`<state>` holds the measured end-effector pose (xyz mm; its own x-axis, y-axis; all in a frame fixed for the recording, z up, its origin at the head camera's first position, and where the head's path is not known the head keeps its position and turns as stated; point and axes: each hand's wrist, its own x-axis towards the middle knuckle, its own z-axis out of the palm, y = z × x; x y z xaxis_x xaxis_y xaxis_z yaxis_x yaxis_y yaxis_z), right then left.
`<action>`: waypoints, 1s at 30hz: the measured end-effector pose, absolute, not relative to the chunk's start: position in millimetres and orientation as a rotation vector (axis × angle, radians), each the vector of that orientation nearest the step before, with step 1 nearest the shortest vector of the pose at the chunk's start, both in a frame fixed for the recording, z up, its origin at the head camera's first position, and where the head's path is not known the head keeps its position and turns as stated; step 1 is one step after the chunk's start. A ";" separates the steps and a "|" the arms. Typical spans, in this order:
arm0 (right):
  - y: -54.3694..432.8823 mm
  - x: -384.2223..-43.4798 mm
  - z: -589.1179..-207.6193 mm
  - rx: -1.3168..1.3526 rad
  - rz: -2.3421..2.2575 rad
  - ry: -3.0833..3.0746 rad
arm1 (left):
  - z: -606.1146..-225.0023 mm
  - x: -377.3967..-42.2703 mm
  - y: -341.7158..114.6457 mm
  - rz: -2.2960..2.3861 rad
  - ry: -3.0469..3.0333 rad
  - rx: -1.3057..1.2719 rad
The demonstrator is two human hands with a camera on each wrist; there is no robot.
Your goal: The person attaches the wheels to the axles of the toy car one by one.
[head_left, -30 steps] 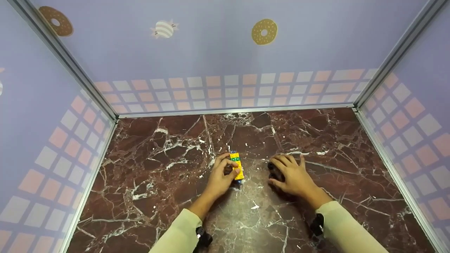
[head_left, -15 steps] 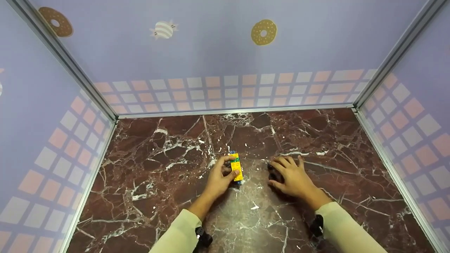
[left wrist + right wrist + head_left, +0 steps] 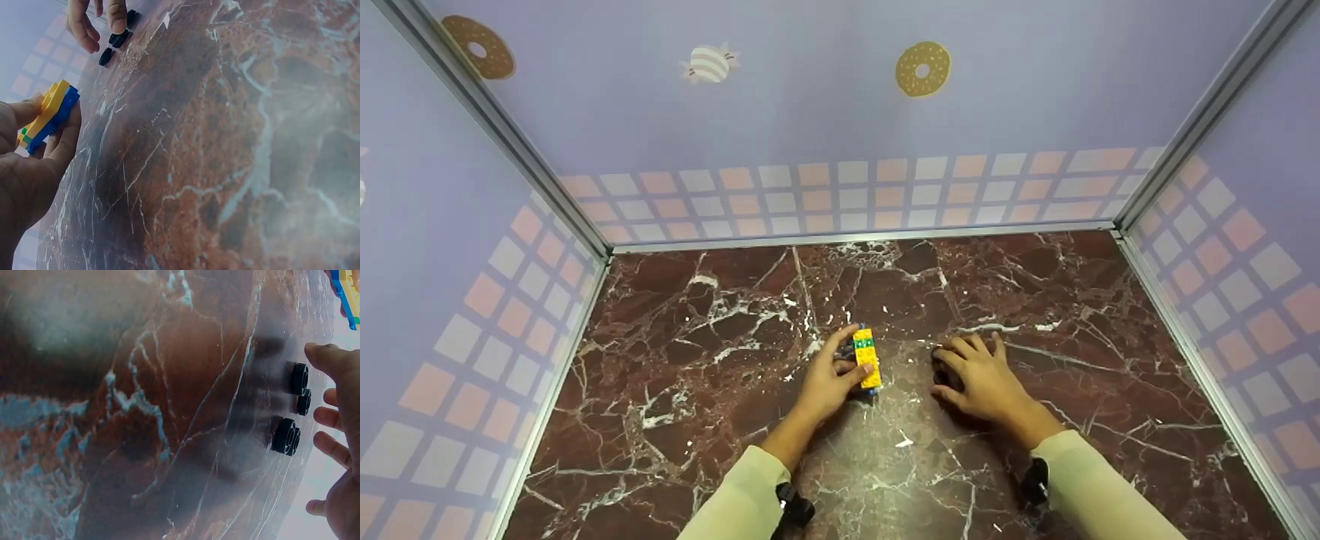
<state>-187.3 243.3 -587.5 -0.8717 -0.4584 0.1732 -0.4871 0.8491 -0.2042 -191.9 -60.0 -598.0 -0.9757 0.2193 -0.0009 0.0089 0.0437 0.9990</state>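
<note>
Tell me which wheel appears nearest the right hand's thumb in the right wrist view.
The topmost wheel there, just below the thumb tip; the other wheels appear lower, beside the fingers.

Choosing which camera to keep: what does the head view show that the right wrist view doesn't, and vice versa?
Only head: both pale sleeves and the doughnut prints. Only right wrist: round faces of the black wheels, partly covered by the right hand in the head view. Both: that hand, the yellow-and-blue block, the marbled tabletop.
</note>
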 end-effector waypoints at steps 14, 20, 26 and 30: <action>243.0 -185.1 -591.7 0.803 0.306 -2.870 | -595.1 -191.1 -61.6 2.186 1.934 0.123; 242.0 -185.4 -591.8 0.817 0.337 -2.884 | -596.4 -191.4 -63.3 2.205 1.881 0.106; 241.3 -185.8 -590.5 0.808 0.355 -2.882 | -596.2 -191.6 -62.4 2.247 1.835 0.083; 240.0 -187.7 -587.7 0.796 0.385 -2.878 | -595.3 -190.3 -61.4 2.258 1.844 0.054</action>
